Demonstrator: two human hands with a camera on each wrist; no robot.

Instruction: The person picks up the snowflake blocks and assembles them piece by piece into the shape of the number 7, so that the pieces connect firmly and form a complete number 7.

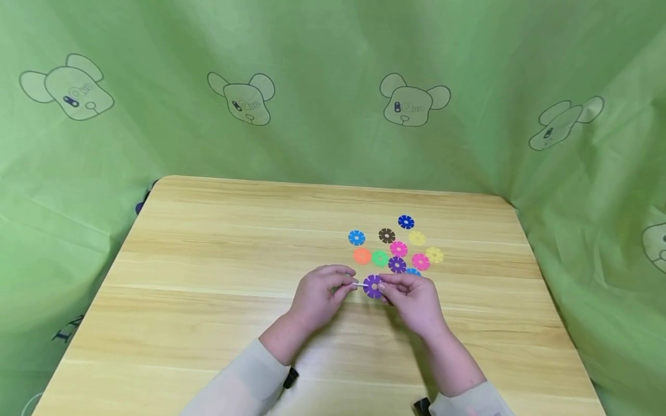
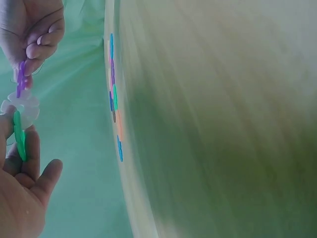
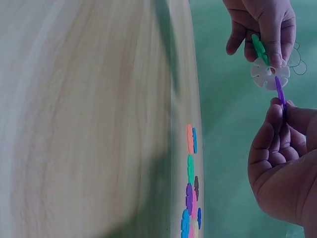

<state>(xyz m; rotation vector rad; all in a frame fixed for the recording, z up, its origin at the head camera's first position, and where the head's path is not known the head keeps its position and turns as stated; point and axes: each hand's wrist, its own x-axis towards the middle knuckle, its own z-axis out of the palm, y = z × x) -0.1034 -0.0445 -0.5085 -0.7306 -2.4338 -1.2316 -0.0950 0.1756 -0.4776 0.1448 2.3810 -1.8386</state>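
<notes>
My left hand (image 1: 317, 294) pinches a green interlocking disc (image 2: 20, 136) that is slotted to a white interlocking disc (image 3: 262, 74). A purple interlocking disc (image 1: 372, 286) is held between the thumb and index finger of my right hand (image 1: 416, 300). The purple disc's edge meets the white disc's rim, the two standing crosswise to each other. Both hands are raised above the table, close together. In the head view the white disc appears edge-on and the green one is hidden by the left fingers.
Several loose notched discs lie flat on the wooden table (image 1: 208, 260) just beyond the hands, among them an orange disc (image 1: 362, 256), a dark blue disc (image 1: 406, 222) and a brown disc (image 1: 387, 236). A green curtain (image 1: 322, 150) surrounds the table's back and sides.
</notes>
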